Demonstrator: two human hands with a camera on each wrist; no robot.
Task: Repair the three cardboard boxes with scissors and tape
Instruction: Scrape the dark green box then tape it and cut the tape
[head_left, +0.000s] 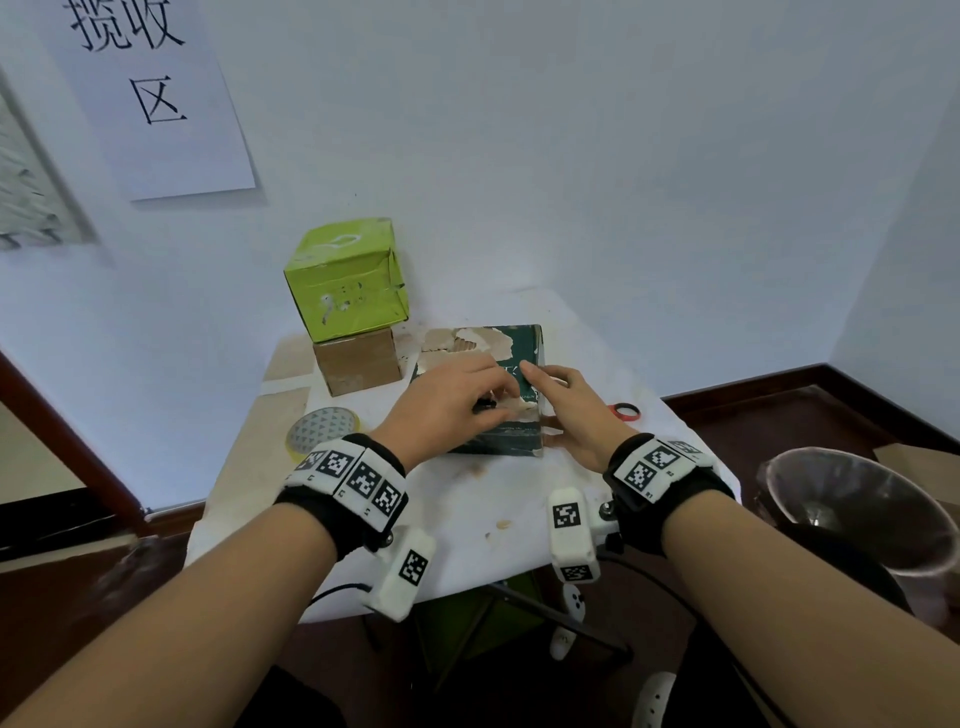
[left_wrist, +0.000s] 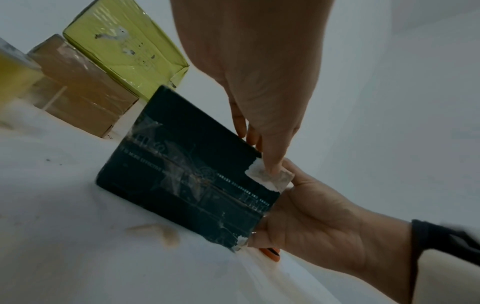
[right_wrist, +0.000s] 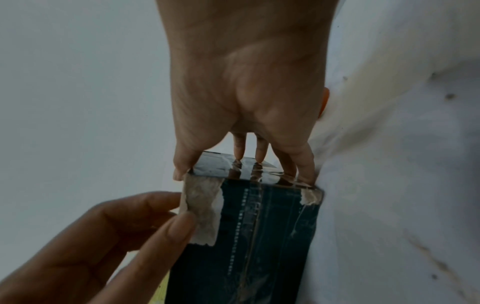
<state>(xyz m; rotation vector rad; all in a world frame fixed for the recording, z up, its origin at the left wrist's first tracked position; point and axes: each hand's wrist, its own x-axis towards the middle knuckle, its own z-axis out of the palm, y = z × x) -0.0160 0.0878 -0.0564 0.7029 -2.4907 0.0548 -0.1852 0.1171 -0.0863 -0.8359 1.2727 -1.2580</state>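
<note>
A dark green box (head_left: 511, 343) with a torn, peeled top lies mid-table. My left hand (head_left: 452, 402) curls over its near right corner; the thumb (left_wrist: 272, 166) presses a torn pale patch on the front face while the fingers lie on top. My right hand (head_left: 571, 410) is flat against the box's right end, straight fingers (right_wrist: 239, 148) touching shiny clear tape there, thumb at the top edge. A lime box (head_left: 348, 280) sits on a brown box (head_left: 358, 361) behind. A tape roll (head_left: 324, 430) lies left. A red scissors handle (head_left: 626, 411) shows right.
The small table (head_left: 467, 519) has a stained white cover and stands in a wall corner. A bin (head_left: 841, 499) with a clear liner stands to the right on the dark floor. A paper sign (head_left: 156, 98) hangs on the wall at the left.
</note>
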